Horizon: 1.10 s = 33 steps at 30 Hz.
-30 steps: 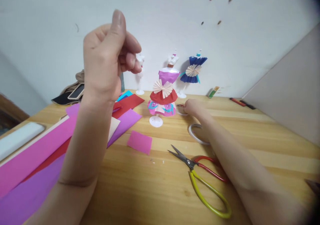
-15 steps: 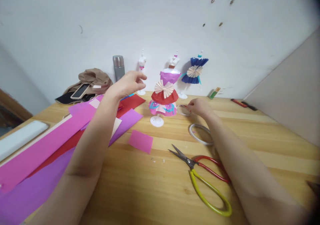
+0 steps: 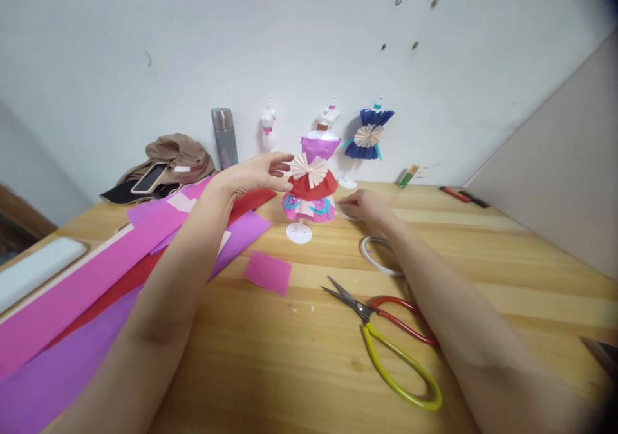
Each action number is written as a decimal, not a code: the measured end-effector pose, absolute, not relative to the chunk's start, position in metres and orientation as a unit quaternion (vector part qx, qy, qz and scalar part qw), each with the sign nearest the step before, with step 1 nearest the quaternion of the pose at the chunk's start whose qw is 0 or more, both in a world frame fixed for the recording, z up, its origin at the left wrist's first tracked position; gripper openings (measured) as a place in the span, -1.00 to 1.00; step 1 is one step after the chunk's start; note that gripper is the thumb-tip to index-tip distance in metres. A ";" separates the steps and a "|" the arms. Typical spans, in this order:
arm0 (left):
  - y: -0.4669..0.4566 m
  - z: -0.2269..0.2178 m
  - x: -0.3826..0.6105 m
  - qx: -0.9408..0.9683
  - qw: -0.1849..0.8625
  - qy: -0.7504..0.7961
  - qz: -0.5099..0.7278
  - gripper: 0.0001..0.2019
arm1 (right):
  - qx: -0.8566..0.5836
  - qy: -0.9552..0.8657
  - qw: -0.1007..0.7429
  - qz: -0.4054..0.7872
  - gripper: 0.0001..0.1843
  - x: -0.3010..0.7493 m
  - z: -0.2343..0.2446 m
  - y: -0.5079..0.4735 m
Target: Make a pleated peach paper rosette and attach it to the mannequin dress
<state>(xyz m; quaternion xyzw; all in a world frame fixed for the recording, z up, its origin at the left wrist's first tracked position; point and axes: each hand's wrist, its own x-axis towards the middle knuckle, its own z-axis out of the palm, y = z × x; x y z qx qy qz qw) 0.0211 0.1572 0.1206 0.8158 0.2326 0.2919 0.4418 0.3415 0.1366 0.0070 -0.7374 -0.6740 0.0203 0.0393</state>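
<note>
Could topple the mannequin (image 3: pixel 313 186), upright on the bench (image 3: pixel 313 369), by bumping it with parted left fingers (image 3: pixel 279 158). Cannot tell any grip in the right fingers (image 3: pixel 352 198); could snag the near ring (image 3: pixel 365 257) on withdrawing.

I've got room on the table (image 3: pixel 261 363) left of the scissors (image 3: pixel 362 310), and far right. Near ring (image 3: pixel 373 266) sits beyond them; doll (image 3: pixel 313 186) blocks between left hand (image 3: pixel 261 171) and right hand (image 3: pixel 362 205).

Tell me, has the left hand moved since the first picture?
Yes. Judged against the paper dress, the left hand has come down and rightward, now much nearer it in view.
</note>
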 end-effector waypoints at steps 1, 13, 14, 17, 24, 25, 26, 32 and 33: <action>0.156 0.121 0.022 0.816 0.458 0.232 0.267 -0.45 | -0.727 -0.685 0.045 0.015 -0.67 0.340 0.006 0.137; 0.153 0.122 0.027 0.804 0.502 0.212 0.236 -0.49 | -0.751 -0.658 0.047 -0.017 -0.64 0.341 0.012 0.133; 0.154 0.122 0.026 0.804 0.501 0.214 0.236 -0.48 | -0.766 -0.642 0.040 -0.016 -0.65 0.343 0.013 0.133; 0.154 0.122 0.026 0.805 0.497 0.220 0.238 -0.48 | -0.793 -0.609 0.006 0.013 -0.64 0.348 0.017 0.131; 0.149 0.124 0.025 0.803 0.498 0.212 0.248 -0.55 | -0.784 -0.618 -0.023 0.058 -0.65 0.348 0.015 0.130; 0.150 0.124 0.025 0.804 0.498 0.214 0.245 -0.53 | -0.783 -0.619 -0.023 0.059 -0.64 0.348 0.014 0.131; 0.151 0.124 0.025 0.806 0.497 0.214 0.242 -0.51 | -0.782 -0.620 -0.022 0.059 -0.64 0.348 0.013 0.131; 0.150 0.123 0.028 0.813 0.490 0.194 0.248 -0.46 | -0.781 -0.622 -0.001 0.065 -0.63 0.347 0.009 0.134; 0.148 0.123 0.028 0.812 0.492 0.185 0.252 -0.46 | -0.781 -0.622 0.009 0.066 -0.64 0.346 0.009 0.135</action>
